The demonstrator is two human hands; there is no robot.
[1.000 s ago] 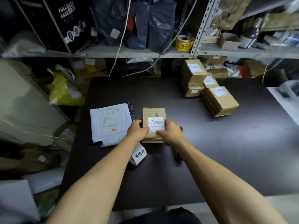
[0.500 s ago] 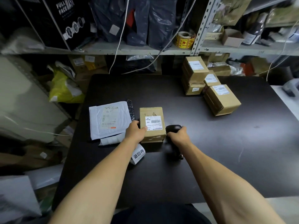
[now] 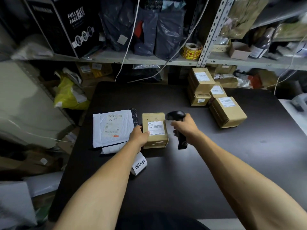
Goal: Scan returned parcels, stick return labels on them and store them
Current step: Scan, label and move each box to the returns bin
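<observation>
Roll of return labels (image 3: 139, 164) lies nearest on black table (image 3: 182, 188), partly under left forearm. Left hand (image 3: 139, 135) holds left edge of small brown parcel (image 3: 154, 130), thumb on top by its white label — parcel flat on table. Right hand (image 3: 186, 128) just right of parcel, fingers curled round black scanner (image 3: 177, 120), scanner head raised beside parcel. White padded mailer (image 3: 113, 128) left of parcel. Farther right, stack of brown boxes (image 3: 214, 95). Behind, shelf (image 3: 132, 59) with yellow tape roll (image 3: 191, 51).
</observation>
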